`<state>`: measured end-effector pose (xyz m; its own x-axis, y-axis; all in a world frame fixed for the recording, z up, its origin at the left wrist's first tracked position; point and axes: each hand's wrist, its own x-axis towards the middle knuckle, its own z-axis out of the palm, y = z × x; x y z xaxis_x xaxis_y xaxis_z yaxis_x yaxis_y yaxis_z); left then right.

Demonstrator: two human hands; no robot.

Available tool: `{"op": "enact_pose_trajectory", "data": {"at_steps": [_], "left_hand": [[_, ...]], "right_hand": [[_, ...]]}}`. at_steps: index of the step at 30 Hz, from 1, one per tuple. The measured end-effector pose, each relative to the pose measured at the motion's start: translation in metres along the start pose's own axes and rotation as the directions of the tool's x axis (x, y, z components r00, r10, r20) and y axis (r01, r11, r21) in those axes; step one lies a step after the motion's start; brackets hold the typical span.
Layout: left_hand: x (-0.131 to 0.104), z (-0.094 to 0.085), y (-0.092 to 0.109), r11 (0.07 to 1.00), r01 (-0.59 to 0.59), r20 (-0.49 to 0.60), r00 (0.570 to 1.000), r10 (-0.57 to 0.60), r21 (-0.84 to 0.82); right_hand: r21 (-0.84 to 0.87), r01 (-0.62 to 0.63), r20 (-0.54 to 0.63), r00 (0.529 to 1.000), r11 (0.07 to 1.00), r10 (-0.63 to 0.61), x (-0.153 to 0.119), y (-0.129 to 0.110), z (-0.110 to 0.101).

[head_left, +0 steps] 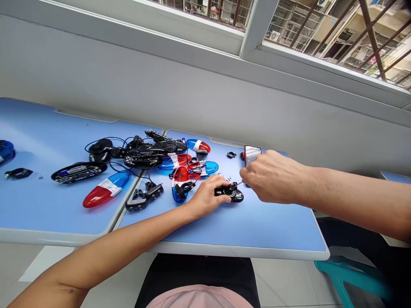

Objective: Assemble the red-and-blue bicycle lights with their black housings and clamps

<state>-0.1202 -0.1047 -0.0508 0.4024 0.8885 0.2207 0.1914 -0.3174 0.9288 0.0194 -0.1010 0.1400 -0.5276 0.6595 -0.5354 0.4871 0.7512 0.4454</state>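
Note:
On the blue table, my left hand [210, 194] grips a black oval device [237, 196] that lies flat, its fingers and thumb on either side of its left part. My right hand [269, 177] is closed around a screwdriver, whose handle is hidden in the fist. The thin metal shaft [239, 183] points left and down to a small dark bracket [231, 187] on top of the device. Whether the tip touches a screw is too small to tell. Just behind the right hand stands a dark box-like object [252, 153] with a shiny face.
Left of my hands lie red and blue light covers [107, 189], black housings [78, 172] with cables, and a black button unit [144, 197]. A black ring clamp [231, 155] lies near the wall. A teal stool [353, 278] stands at the lower right, beside dark clothing.

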Motion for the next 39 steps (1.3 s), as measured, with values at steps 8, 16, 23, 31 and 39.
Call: {"op": "enact_pose_trajectory", "data": {"at_steps": [8,16,23,31,39], "left_hand": [[-0.006,0.006,0.002,0.996,-0.046,-0.042,0.998,0.049,0.075],[-0.008,0.007,0.003,0.989,-0.094,-0.024,0.995,0.097,0.117],[-0.003,0.001,0.004,0.999,0.037,-0.013,0.999,-0.036,0.011],[0.006,-0.001,0.011,0.983,0.131,-0.037,0.990,-0.136,-0.132],[0.006,-0.015,0.012,0.887,0.293,-0.047,0.943,-0.331,-0.356]], "right_hand": [[0.294,-0.396,0.199,0.915,0.870,0.350,0.007,-0.008,-0.009],[0.358,-0.237,0.141,0.970,0.903,0.198,0.011,0.000,-0.008],[0.281,-0.423,0.135,0.906,0.861,0.401,-0.009,-0.008,-0.024],[0.440,-0.523,-0.007,0.811,0.730,0.585,-0.053,0.015,0.006],[0.997,0.009,0.039,0.752,-0.070,0.658,-0.053,-0.018,0.095]]}}
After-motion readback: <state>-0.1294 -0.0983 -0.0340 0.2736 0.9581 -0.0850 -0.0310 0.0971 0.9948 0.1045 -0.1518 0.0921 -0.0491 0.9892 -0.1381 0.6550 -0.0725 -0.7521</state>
